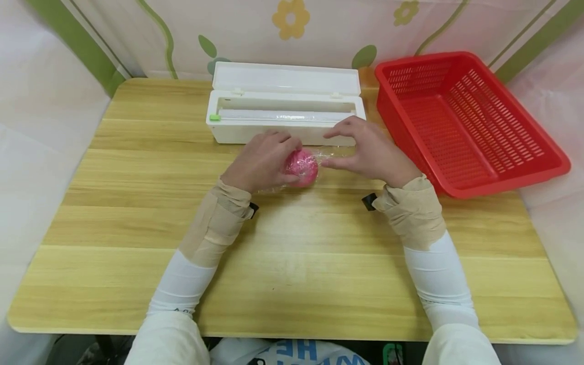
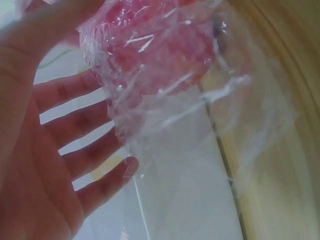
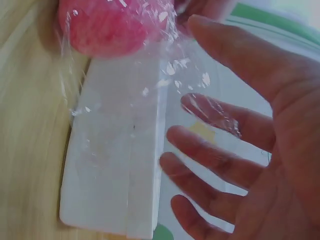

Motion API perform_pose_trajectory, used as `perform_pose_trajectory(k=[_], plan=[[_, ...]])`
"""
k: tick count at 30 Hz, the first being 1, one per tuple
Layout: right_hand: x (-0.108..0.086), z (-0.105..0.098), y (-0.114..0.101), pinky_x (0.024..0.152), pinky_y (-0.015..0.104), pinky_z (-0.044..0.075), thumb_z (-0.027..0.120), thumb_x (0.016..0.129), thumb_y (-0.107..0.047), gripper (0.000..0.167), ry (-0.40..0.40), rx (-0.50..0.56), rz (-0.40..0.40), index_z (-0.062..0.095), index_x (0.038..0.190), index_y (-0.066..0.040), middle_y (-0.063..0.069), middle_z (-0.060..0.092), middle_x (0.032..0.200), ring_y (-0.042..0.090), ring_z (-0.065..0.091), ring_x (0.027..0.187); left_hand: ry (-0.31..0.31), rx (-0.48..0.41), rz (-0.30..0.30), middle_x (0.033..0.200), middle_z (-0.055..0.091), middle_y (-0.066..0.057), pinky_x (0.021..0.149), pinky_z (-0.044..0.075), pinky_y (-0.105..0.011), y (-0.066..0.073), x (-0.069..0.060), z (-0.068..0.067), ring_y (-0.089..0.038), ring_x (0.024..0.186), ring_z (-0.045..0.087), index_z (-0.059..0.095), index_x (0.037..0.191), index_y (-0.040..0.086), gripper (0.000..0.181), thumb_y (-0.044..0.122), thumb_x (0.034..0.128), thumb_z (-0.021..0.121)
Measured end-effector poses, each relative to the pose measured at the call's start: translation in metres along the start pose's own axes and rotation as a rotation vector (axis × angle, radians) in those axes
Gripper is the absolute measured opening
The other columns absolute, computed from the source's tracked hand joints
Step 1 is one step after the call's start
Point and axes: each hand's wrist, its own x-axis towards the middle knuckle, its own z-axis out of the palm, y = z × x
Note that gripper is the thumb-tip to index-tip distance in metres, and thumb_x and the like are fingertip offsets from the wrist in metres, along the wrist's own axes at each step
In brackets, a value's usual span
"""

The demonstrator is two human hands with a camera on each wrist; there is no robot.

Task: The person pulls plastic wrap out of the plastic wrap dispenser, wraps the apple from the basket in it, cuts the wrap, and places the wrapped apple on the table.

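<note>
A pink, round, fruit-like thing [image 1: 302, 168] is wrapped in crinkled clear cling film [image 3: 175, 75]. My left hand [image 1: 266, 161] holds it from the left, the thumb on the near side and the index finger on the far side; the other fingers are spread beneath loose film in the left wrist view. To the right, my right hand [image 1: 369, 151] has thumb and fingers apart, with a loose film end across its index finger [image 3: 215, 112]. Just behind both hands stands a white cling film box [image 1: 274, 134], its lid [image 1: 287, 78] raised and a film roll [image 1: 283, 115] inside.
A red plastic basket [image 1: 438, 175] with slotted walls stands at the right rear, close to my right hand. A small green piece [image 1: 215, 117] sits at the box's left end. The wooden table [image 1: 137, 228] backs onto a flower-patterned curtain [image 1: 328, 30].
</note>
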Motion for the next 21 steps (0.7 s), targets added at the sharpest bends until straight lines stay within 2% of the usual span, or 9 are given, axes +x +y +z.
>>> perform_pose_trajectory(k=[4, 6, 8, 12, 15, 17, 19, 21], plan=[[-0.001, -0.003, 0.004, 0.111, 0.057, 0.047, 0.086, 0.088, -0.039, 0.061, -0.012, -0.009, 0.017, 0.068, 0.139, -0.012, 0.014, 0.063, 0.143, 0.035, 0.056, 0.133, -0.023, -0.041, -0.019, 0.117, 0.070, -0.009, 0.092, 0.058, -0.042, 0.000, 0.000, 0.002, -0.027, 0.100, 0.067, 0.062, 0.123, 0.011, 0.057, 0.044, 0.0850, 0.088], [0.000, -0.003, 0.006, 0.108, 0.055, 0.049, 0.087, 0.087, -0.038, 0.061, -0.008, -0.002, 0.017, 0.068, 0.138, -0.011, 0.014, 0.065, 0.139, 0.034, 0.060, 0.128, -0.038, -0.049, -0.024, 0.117, 0.071, -0.009, 0.097, 0.057, -0.044, -0.001, 0.000, 0.002, -0.028, 0.100, 0.068, 0.060, 0.124, 0.012, 0.054, 0.044, 0.0881, 0.086], [0.000, -0.003, 0.007, 0.103, 0.052, 0.052, 0.088, 0.087, -0.037, 0.059, 0.001, 0.004, 0.016, 0.069, 0.136, -0.011, 0.012, 0.068, 0.133, 0.032, 0.063, 0.121, -0.051, -0.047, -0.029, 0.120, 0.072, -0.010, 0.105, 0.054, -0.048, -0.002, 0.000, 0.002, -0.031, 0.105, 0.070, 0.059, 0.127, 0.011, 0.053, 0.042, 0.0912, 0.083], [0.001, 0.000, 0.009, 0.095, 0.047, 0.055, 0.090, 0.086, -0.028, 0.051, 0.046, 0.029, -0.019, 0.073, 0.130, -0.009, 0.011, 0.072, 0.118, 0.027, 0.067, 0.107, -0.061, -0.028, -0.041, 0.140, 0.068, -0.014, 0.122, 0.040, -0.056, -0.005, -0.002, -0.001, -0.035, 0.131, 0.064, 0.053, 0.147, 0.009, 0.066, 0.041, 0.0950, 0.079], [0.003, 0.004, 0.009, 0.089, 0.041, 0.057, 0.089, 0.087, -0.020, 0.041, 0.117, 0.037, -0.065, 0.076, 0.123, -0.006, 0.011, 0.076, 0.107, 0.024, 0.070, 0.100, -0.053, -0.041, -0.038, 0.151, 0.061, -0.013, 0.126, 0.035, -0.058, -0.009, -0.003, -0.004, -0.035, 0.142, 0.056, 0.050, 0.155, 0.012, 0.069, 0.036, 0.0963, 0.078], [0.004, 0.005, 0.008, 0.083, 0.035, 0.057, 0.087, 0.088, -0.016, 0.032, 0.167, 0.034, -0.084, 0.078, 0.117, -0.006, 0.010, 0.078, 0.101, 0.022, 0.071, 0.094, -0.048, -0.053, -0.028, 0.151, 0.062, -0.013, 0.125, 0.035, -0.057, -0.011, -0.003, -0.005, -0.033, 0.143, 0.055, 0.054, 0.154, 0.015, 0.065, 0.033, 0.0963, 0.079], [0.004, 0.006, 0.007, 0.080, 0.033, 0.056, 0.087, 0.089, -0.015, 0.028, 0.209, 0.025, -0.097, 0.079, 0.114, -0.006, 0.010, 0.079, 0.099, 0.021, 0.072, 0.092, -0.047, -0.057, -0.021, 0.151, 0.062, -0.012, 0.125, 0.036, -0.057, -0.013, -0.003, -0.007, -0.032, 0.143, 0.055, 0.057, 0.152, 0.016, 0.062, 0.033, 0.0966, 0.079], [0.004, 0.005, 0.007, 0.083, 0.035, 0.057, 0.088, 0.088, -0.018, 0.032, 0.238, 0.028, -0.098, 0.079, 0.116, -0.007, 0.010, 0.078, 0.104, 0.023, 0.071, 0.097, -0.043, -0.058, -0.020, 0.150, 0.062, -0.013, 0.124, 0.036, -0.057, -0.015, -0.003, -0.009, -0.033, 0.142, 0.056, 0.058, 0.152, 0.017, 0.062, 0.033, 0.0963, 0.079]])
